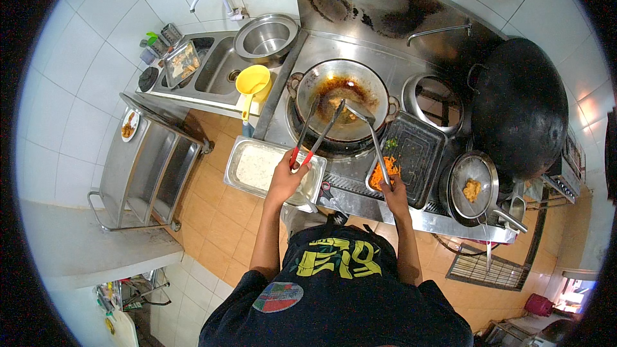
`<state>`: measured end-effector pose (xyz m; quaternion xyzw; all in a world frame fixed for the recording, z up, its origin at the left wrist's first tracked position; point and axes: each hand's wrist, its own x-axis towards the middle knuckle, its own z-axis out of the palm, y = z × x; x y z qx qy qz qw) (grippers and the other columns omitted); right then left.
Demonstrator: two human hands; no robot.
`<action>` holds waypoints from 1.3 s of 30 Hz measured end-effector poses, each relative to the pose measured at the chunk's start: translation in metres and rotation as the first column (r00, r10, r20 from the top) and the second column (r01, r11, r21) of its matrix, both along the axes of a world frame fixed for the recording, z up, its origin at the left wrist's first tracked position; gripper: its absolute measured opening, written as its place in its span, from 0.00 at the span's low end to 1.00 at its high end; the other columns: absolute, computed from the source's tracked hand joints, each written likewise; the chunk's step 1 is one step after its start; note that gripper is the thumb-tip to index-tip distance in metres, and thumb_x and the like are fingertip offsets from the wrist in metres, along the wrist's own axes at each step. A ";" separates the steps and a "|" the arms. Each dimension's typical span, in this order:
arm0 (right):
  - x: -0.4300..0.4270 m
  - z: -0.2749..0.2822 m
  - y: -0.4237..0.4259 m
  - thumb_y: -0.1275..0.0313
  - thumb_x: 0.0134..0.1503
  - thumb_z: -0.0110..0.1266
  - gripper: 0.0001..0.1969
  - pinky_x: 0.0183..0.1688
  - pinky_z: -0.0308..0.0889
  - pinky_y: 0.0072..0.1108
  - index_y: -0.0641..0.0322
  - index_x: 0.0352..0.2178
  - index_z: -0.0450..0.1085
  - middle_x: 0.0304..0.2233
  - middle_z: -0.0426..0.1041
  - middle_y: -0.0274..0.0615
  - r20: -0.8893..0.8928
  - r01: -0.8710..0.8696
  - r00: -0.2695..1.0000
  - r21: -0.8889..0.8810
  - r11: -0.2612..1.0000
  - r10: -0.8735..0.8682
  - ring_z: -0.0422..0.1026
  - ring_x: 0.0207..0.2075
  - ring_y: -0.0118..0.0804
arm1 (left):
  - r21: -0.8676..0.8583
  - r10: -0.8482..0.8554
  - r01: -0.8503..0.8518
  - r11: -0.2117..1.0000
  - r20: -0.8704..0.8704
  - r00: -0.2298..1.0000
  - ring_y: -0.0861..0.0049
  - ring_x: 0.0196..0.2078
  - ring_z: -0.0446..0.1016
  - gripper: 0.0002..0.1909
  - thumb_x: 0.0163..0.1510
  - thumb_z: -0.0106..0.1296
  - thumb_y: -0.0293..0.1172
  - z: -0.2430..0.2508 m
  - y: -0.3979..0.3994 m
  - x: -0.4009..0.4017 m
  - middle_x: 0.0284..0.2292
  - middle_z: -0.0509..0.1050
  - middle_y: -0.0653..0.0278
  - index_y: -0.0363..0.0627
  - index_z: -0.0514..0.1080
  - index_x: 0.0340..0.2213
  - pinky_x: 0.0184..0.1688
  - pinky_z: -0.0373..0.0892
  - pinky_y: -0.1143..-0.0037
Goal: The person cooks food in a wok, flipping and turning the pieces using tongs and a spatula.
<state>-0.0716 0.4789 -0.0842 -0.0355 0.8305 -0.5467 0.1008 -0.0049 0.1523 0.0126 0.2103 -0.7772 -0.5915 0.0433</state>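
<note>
My left hand (285, 184) grips red-handled tongs (328, 127), their dark arms apart and tips inside the wok (373, 82). In my right hand (397, 198) is the handle of a long metal wok utensil (378, 148). Its flat head reaches into the wok from the right. Small golden food pieces (340, 101) sit in brownish oil at the wok's bottom, partly behind the tools. Beneath my left forearm stands a steel pan (233, 178) of pale batter (255, 166). Shredded carrot (384, 172) lies by my right hand, beside a dark tray (424, 154).
At right, a strainer (470, 171) holding fried food (472, 190) rests over a dark pot. A large black wok (520, 111) leans behind it. Left are a sink (217, 74), a yellow dipper (253, 79) and a steel trolley (140, 154).
</note>
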 end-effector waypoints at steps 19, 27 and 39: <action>0.018 0.020 0.004 0.63 0.56 0.54 0.15 0.38 0.66 0.40 0.62 0.40 0.65 0.31 0.73 0.59 -0.036 -0.022 0.999 0.328 0.944 0.036 0.73 0.36 0.60 | -0.020 -0.085 0.084 0.996 -0.069 0.994 0.77 0.28 0.63 0.28 0.49 0.58 0.34 -0.010 0.031 0.013 0.24 0.64 0.66 0.36 0.64 0.51 0.32 0.64 0.77; 0.024 0.027 0.002 0.66 0.54 0.56 0.16 0.37 0.66 0.37 0.68 0.38 0.66 0.31 0.73 0.59 -0.026 -0.008 0.999 0.353 0.936 0.019 0.74 0.35 0.57 | 0.021 -0.119 0.118 0.993 0.019 0.993 0.74 0.31 0.68 0.29 0.51 0.57 0.35 0.005 0.041 0.019 0.25 0.65 0.63 0.35 0.63 0.51 0.34 0.66 0.74; 0.029 0.015 0.013 0.64 0.52 0.58 0.18 0.35 0.68 0.36 0.66 0.40 0.66 0.31 0.74 0.58 -0.049 0.046 0.998 0.434 0.900 -0.027 0.75 0.34 0.57 | -0.005 -0.201 0.202 0.979 0.031 0.979 0.73 0.34 0.68 0.29 0.53 0.55 0.35 -0.008 0.061 0.023 0.31 0.70 0.59 0.33 0.61 0.53 0.39 0.66 0.75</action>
